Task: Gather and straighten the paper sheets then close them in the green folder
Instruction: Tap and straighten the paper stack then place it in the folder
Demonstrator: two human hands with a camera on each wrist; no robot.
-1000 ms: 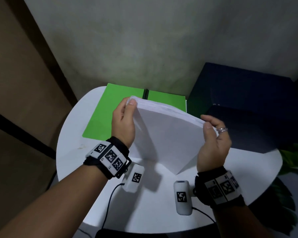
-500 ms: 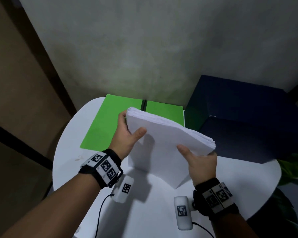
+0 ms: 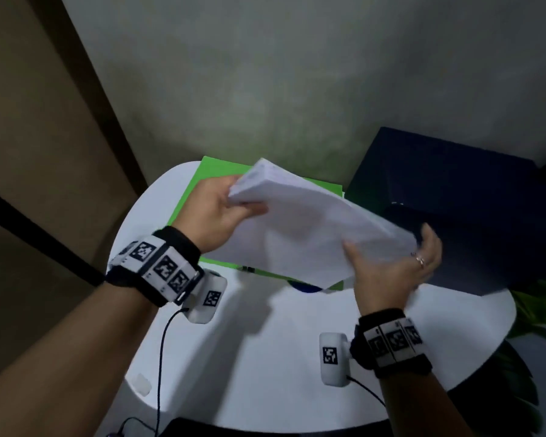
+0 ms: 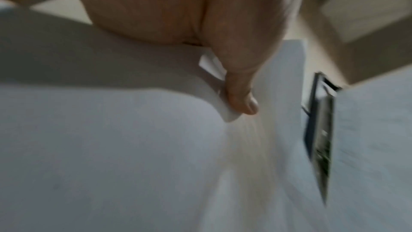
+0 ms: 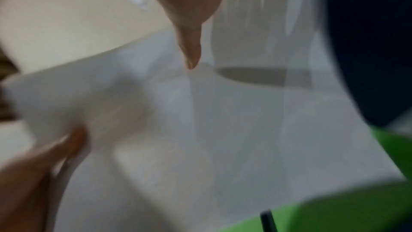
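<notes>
A thick stack of white paper (image 3: 312,228) hangs tilted in the air over the open green folder (image 3: 186,203), which lies flat at the back of the white round table (image 3: 281,342). My left hand (image 3: 234,203) grips the stack's upper left corner, thumb (image 4: 245,105) on the near face. At the lower right end my right hand (image 3: 391,263) cups the stack, its thumb (image 5: 191,55) on the near face and its fingers straight behind the edge. Both wrist views are blurred; the right one shows the paper (image 5: 200,130) and the folder (image 5: 356,214).
A dark navy box (image 3: 454,190) stands right of the folder, close to my right hand. Green plant leaves (image 3: 542,298) sit past the table's right edge. A small blue object (image 3: 306,287) peeks out under the stack. A black cable (image 3: 161,357) runs off my left wrist.
The stack has gone from standing on its corner on the table to hanging flatter above the folder. My right hand slid from its lower edge to its right end.
</notes>
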